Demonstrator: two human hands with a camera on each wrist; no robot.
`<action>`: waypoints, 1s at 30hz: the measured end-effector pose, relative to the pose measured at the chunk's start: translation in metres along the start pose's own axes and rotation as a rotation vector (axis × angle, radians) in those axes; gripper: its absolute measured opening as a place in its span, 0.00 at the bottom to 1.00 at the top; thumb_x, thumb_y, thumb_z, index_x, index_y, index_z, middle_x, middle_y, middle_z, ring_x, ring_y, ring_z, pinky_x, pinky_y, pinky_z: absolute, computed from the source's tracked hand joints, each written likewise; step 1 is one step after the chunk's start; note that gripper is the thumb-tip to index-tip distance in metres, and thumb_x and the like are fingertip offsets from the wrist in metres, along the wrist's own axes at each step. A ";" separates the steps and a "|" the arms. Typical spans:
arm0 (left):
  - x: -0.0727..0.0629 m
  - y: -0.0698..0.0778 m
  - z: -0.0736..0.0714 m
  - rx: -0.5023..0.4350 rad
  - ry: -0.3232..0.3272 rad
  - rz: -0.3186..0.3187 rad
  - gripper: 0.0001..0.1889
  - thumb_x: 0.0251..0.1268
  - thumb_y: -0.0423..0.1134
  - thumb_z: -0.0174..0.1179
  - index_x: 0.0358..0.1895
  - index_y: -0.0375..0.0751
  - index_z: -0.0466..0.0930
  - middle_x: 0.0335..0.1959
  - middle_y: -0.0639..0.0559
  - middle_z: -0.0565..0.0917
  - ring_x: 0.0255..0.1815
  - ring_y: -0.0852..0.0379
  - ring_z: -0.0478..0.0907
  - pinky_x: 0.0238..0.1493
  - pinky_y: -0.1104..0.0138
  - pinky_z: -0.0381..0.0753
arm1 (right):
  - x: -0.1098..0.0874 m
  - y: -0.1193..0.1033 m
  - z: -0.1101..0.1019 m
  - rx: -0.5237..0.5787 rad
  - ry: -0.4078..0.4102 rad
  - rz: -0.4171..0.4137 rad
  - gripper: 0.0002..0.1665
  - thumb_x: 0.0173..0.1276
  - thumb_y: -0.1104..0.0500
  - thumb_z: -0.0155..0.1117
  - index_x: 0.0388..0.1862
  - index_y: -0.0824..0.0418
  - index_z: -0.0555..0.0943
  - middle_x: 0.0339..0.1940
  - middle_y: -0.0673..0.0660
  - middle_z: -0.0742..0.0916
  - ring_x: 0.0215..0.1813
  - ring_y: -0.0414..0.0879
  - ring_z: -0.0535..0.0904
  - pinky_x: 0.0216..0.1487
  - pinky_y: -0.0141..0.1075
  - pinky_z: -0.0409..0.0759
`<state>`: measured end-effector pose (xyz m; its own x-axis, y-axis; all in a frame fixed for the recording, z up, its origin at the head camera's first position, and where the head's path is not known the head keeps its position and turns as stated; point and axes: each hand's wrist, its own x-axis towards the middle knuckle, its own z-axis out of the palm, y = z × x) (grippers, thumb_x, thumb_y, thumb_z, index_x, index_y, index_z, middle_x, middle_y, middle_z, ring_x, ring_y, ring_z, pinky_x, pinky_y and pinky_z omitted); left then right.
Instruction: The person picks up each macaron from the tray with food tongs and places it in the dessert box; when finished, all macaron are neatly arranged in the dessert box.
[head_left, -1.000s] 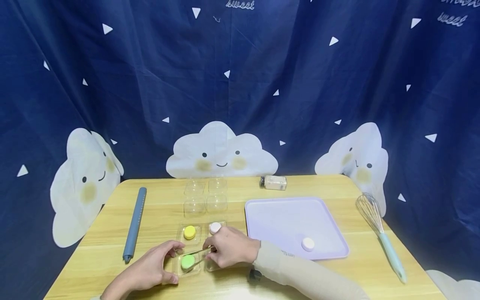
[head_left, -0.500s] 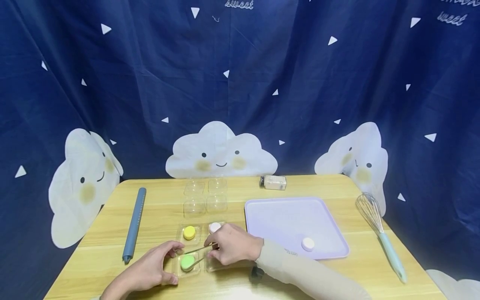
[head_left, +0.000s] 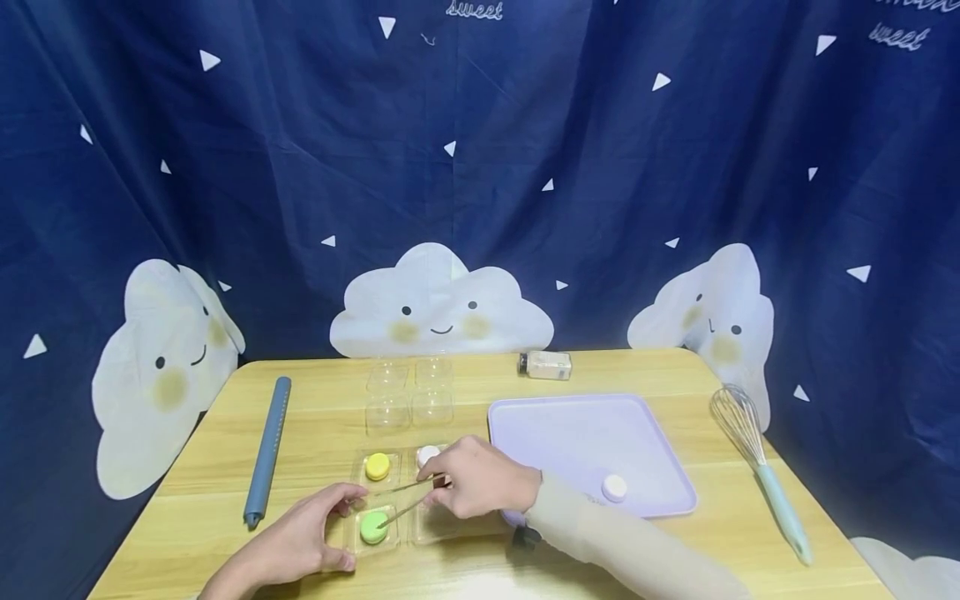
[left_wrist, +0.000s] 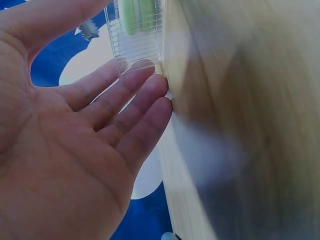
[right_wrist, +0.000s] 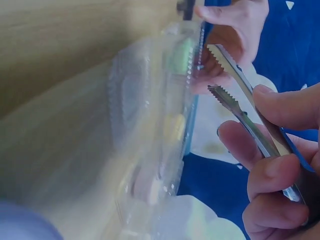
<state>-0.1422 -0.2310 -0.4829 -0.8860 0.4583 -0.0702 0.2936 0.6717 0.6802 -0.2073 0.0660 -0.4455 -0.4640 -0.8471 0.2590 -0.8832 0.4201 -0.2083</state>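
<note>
My right hand (head_left: 480,479) holds metal tongs (right_wrist: 243,82) with toothed tips, which stand apart with nothing between them. In the head view one tip overlaps a green macaron (head_left: 371,528) in the front left compartment of a clear plastic box (head_left: 435,530). A yellow macaron (head_left: 377,467) sits behind it, and a pale pink one (head_left: 428,455) lies in the back right compartment. The front right compartment has no macaron. My left hand (head_left: 300,533) rests at the box's left side, fingers loosely extended, thumb near the front corner; in the left wrist view fingertips (left_wrist: 160,85) lie beside its ridged wall.
A lilac tray (head_left: 570,433) at right bears one white macaron (head_left: 615,487). Behind the box lies a clear lid (head_left: 387,411) with domed sections. A dark-capped bottle (head_left: 549,365) lies at the back, a whisk (head_left: 780,508) far right, a blue-grey rolled rod (head_left: 267,454) left.
My right hand has drawn up and to the right with the tongs, whose tips have moved off the sides of the green macaron. The left hand has stayed at the box.
</note>
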 end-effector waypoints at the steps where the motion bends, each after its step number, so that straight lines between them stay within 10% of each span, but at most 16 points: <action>1: 0.000 0.000 0.000 -0.002 0.001 -0.001 0.43 0.43 0.53 0.80 0.66 0.45 0.73 0.56 0.53 0.81 0.53 0.56 0.78 0.54 0.67 0.82 | -0.001 0.001 -0.003 0.018 0.004 0.010 0.13 0.65 0.51 0.72 0.46 0.54 0.90 0.35 0.47 0.93 0.26 0.22 0.76 0.29 0.10 0.70; 16: -0.003 0.006 -0.007 0.058 0.079 0.010 0.45 0.44 0.58 0.79 0.67 0.41 0.72 0.61 0.50 0.81 0.56 0.48 0.80 0.56 0.62 0.83 | -0.021 0.015 -0.032 0.128 0.096 0.101 0.15 0.65 0.53 0.74 0.48 0.57 0.89 0.34 0.47 0.92 0.14 0.22 0.59 0.18 0.15 0.63; 30: 0.012 0.042 -0.037 0.227 0.280 0.062 0.44 0.43 0.54 0.80 0.67 0.46 0.73 0.61 0.53 0.81 0.58 0.51 0.80 0.55 0.52 0.84 | -0.048 0.034 -0.050 0.177 0.206 0.250 0.13 0.64 0.55 0.75 0.47 0.54 0.89 0.32 0.44 0.90 0.23 0.27 0.71 0.27 0.20 0.74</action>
<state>-0.1538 -0.2189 -0.4284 -0.9188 0.3459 0.1904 0.3941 0.7743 0.4952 -0.2180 0.1375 -0.4175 -0.6837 -0.6348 0.3599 -0.7239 0.5278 -0.4443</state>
